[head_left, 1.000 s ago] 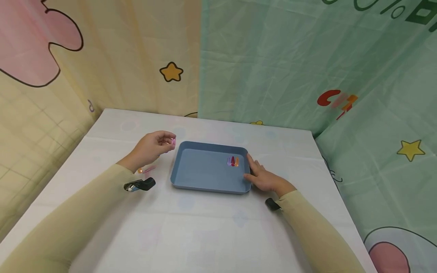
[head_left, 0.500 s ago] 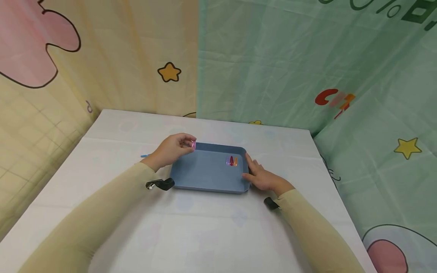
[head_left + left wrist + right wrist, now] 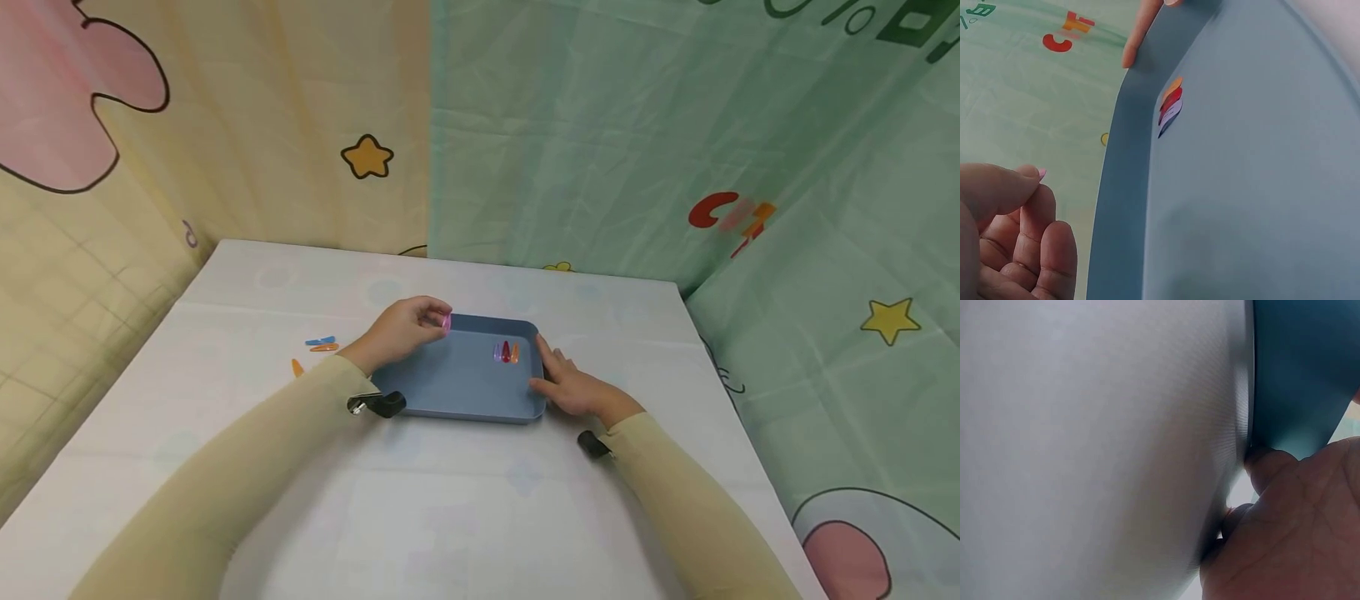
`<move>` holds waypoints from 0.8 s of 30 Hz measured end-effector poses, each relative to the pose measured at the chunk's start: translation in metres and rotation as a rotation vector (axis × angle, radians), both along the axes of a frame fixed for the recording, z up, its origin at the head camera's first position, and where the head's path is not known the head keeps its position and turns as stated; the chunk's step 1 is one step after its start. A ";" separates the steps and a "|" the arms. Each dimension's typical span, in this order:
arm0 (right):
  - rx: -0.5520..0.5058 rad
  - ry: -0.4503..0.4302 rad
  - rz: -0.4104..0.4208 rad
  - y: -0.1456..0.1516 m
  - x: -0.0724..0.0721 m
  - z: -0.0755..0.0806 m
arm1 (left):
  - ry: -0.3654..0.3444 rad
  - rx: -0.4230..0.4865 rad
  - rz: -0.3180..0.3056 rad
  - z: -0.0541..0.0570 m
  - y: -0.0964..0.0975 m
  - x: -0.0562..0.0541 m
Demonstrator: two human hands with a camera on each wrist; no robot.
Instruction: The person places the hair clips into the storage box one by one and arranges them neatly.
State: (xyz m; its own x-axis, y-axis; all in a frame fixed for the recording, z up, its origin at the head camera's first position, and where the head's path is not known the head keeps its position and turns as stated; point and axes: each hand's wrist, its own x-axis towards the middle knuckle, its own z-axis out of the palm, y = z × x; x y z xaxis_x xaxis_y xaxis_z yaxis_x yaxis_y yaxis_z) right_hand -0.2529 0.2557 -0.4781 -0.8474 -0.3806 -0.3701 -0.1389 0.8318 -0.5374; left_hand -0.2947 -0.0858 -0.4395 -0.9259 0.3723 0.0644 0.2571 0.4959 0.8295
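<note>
My left hand [image 3: 401,332] pinches a pink hair clip [image 3: 447,322] between thumb and fingertips, over the far left part of the blue-grey tray [image 3: 442,383]. Only the tip of that clip shows in the left wrist view. Inside the tray, near its right wall, a purple clip [image 3: 497,352], a red clip [image 3: 506,352] and an orange clip [image 3: 515,353] lie side by side. My right hand [image 3: 581,390] rests against the tray's right side, its fingers along the outer wall and the thumb at the rim. Close up, its fingertips touch the tray wall [image 3: 1297,369].
Left of the tray, a blue clip [image 3: 320,341] and an orange clip [image 3: 325,347] lie close together, with another orange clip [image 3: 297,367] partly behind my left sleeve. A white cloth [image 3: 450,500] covers the table. Printed curtains [image 3: 555,133] stand behind it.
My left hand has carried the pink hair clip rightward, from beside the tray to over it. Loose clips on the left have come into view from behind the arm. The right hand keeps its place.
</note>
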 end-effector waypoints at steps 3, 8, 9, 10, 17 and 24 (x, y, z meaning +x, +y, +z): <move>-0.003 -0.003 -0.003 0.000 0.000 0.001 | 0.000 0.006 -0.004 -0.002 0.005 -0.002; 0.001 -0.003 -0.002 -0.001 0.000 0.002 | -0.015 0.008 -0.006 -0.007 0.012 -0.005; 0.001 -0.003 -0.002 -0.001 0.000 0.002 | -0.020 0.010 -0.007 -0.008 0.014 -0.006; 0.000 -0.001 -0.001 -0.001 0.000 0.002 | -0.025 0.011 -0.009 -0.008 0.015 -0.007; -0.004 -0.003 -0.006 -0.001 0.001 0.002 | -0.042 0.019 -0.021 -0.011 0.023 -0.008; 0.001 -0.005 -0.014 -0.002 0.001 0.003 | -0.052 0.019 -0.037 -0.012 0.031 -0.009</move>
State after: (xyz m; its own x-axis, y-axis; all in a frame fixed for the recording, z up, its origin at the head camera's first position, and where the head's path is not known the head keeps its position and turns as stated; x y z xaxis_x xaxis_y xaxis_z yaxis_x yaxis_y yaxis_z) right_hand -0.2515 0.2539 -0.4756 -0.8506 -0.3688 -0.3749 -0.1246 0.8339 -0.5377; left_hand -0.3041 -0.0544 -0.4515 -0.9137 0.4058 0.0238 0.2313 0.4709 0.8513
